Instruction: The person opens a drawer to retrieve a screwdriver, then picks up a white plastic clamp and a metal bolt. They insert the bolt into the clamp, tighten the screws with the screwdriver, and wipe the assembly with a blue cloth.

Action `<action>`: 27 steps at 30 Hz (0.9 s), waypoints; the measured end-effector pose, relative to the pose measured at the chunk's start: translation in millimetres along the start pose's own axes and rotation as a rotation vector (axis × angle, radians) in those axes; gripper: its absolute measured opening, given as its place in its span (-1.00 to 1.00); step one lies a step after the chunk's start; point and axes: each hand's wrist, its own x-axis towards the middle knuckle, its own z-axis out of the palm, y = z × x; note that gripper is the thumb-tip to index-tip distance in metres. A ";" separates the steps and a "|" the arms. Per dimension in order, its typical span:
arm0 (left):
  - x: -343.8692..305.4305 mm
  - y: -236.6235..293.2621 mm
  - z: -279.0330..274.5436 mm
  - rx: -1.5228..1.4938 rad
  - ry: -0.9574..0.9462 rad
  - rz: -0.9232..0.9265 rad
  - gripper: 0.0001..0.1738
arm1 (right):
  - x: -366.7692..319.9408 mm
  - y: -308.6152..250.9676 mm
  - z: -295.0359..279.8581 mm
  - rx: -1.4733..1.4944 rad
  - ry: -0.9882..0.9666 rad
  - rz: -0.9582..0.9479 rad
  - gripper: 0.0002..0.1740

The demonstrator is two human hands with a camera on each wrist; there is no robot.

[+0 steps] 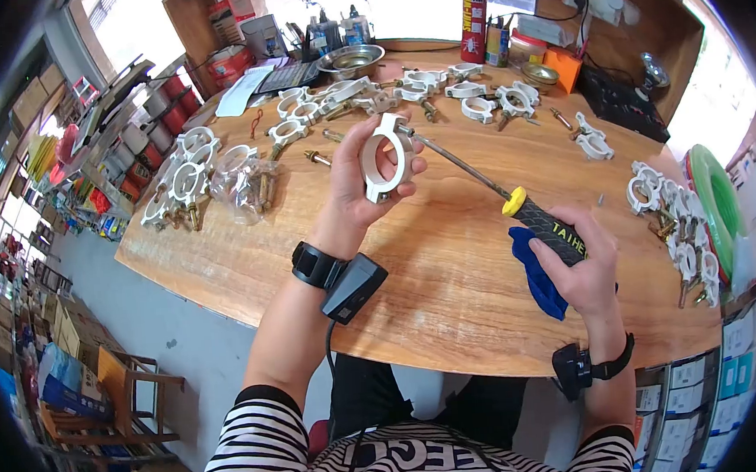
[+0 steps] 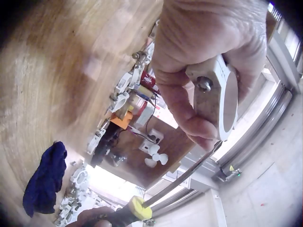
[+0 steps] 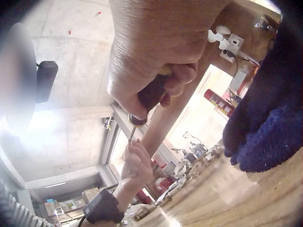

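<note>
Fingers of the left hand (image 1: 351,175) curl round a white, ring-shaped, plastic-looking clamp (image 1: 380,186) above the wooden worktop (image 1: 450,275). It looks light, stiff and smooth; its outer rim seems the surest hold. The right hand (image 1: 589,268) grips a black-and-yellow-handled metal screwdriver (image 1: 540,220), tip at the clamp's end. Crumpled dark-blue cloth (image 1: 536,278) lies near that hand; more white clamps (image 1: 466,89) crowd the worktop's far side, out of the way.

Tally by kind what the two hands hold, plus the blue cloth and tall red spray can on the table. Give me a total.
White ring, in the left hand: 1
Screwdriver, in the right hand: 1
Blue cloth: 1
Red spray can: 1
Total: 4
</note>
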 end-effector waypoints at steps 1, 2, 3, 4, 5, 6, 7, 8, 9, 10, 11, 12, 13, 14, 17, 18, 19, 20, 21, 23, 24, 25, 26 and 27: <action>0.4 -0.2 -0.8 0.001 0.000 -0.001 -0.57 | 0.0 -0.1 0.0 0.010 -0.006 0.016 -0.69; 0.7 -0.5 -2.6 0.006 -0.015 0.001 -0.57 | -0.1 -0.1 0.1 0.010 -0.005 0.016 -0.69; 0.9 -0.6 -3.7 0.011 -0.029 0.003 -0.56 | -0.1 -0.2 0.3 0.004 -0.007 0.015 -0.69; 0.9 -0.7 -3.5 0.011 -0.028 0.002 -0.56 | -0.1 -0.2 0.4 -0.002 -0.010 0.013 -0.70; 0.9 -0.9 -3.0 0.048 -0.005 0.019 -0.55 | 0.1 0.0 0.1 -0.001 -0.010 0.014 -0.70; 0.5 -0.8 -2.6 0.085 0.018 0.035 -0.54 | 0.3 0.2 -0.5 0.078 -0.055 0.095 -0.70; 0.3 -0.2 -2.1 0.084 0.020 0.034 -0.54 | 0.5 0.3 -1.6 0.157 -0.101 0.177 -0.70; 0.3 0.9 -1.1 0.121 -0.006 0.043 -0.54 | 1.7 1.5 -4.6 0.158 -0.102 0.178 -0.70; -0.2 1.5 -0.1 0.156 -0.032 0.051 -0.53 | 3.4 3.3 -9.1 0.461 -0.242 0.486 -0.68; -1.2 1.0 1.9 0.154 -0.029 0.048 -0.53 | 3.5 4.3 -12.0 0.765 -0.382 0.796 -0.67; -1.9 0.5 4.8 0.172 -0.024 0.053 -0.54 | 3.1 4.7 -13.0 0.763 -0.382 0.799 -0.67; -2.1 0.2 6.4 0.188 -0.020 0.061 -0.54 | 3.4 5.1 -13.8 0.718 -0.383 0.763 -0.65; -2.7 0.5 4.8 0.182 -0.021 0.065 -0.54 | 3.7 5.4 -14.0 0.672 -0.385 0.725 -0.63; -3.3 2.1 1.6 0.187 -0.024 0.045 -0.53 | 2.4 7.8 -10.0 0.667 -0.389 0.723 -0.63; -10.8 3.8 -3.4 0.228 0.024 -0.009 -0.54 | -1.5 11.0 2.9 0.101 -0.129 -0.036 -0.59; -13.7 4.5 -5.1 0.262 0.076 -0.040 -0.56 | 0.5 7.9 3.6 -0.059 -0.111 -0.135 -0.58; -15.1 6.3 -5.5 0.258 0.077 -0.035 -0.56 | 3.1 4.9 4.2 -0.220 -0.096 -0.235 -0.57; -17.5 7.4 -4.6 0.246 0.087 -0.051 -0.57 | 3.6 2.8 3.3 -0.220 -0.106 -0.240 -0.57; -19.5 8.7 -3.6 0.232 0.096 -0.064 -0.57 | 3.3 1.5 0.8 -0.424 -0.064 -0.362 -0.57; -22.2 10.2 -6.3 0.232 0.108 -0.056 -0.58 | 9.1 -3.9 -2.7 -0.629 -0.037 -0.502 -0.57; -22.8 9.9 -10.6 0.196 0.094 -0.077 -0.58 | 13.1 -7.7 -4.5 -0.686 -0.033 -0.529 -0.58; -23.6 9.4 -14.7 0.159 0.078 -0.100 -0.58 | 16.3 -10.7 -5.0 -0.745 -0.028 -0.555 -0.59; -24.1 9.7 -17.9 0.118 0.061 -0.083 -0.57 | 19.5 -11.6 -1.8 -0.629 -0.052 -0.498 -0.57; -24.5 10.9 -19.7 0.106 0.055 -0.075 -0.57 | 20.3 -13.0 3.7 -0.638 -0.060 -0.509 -0.57</action>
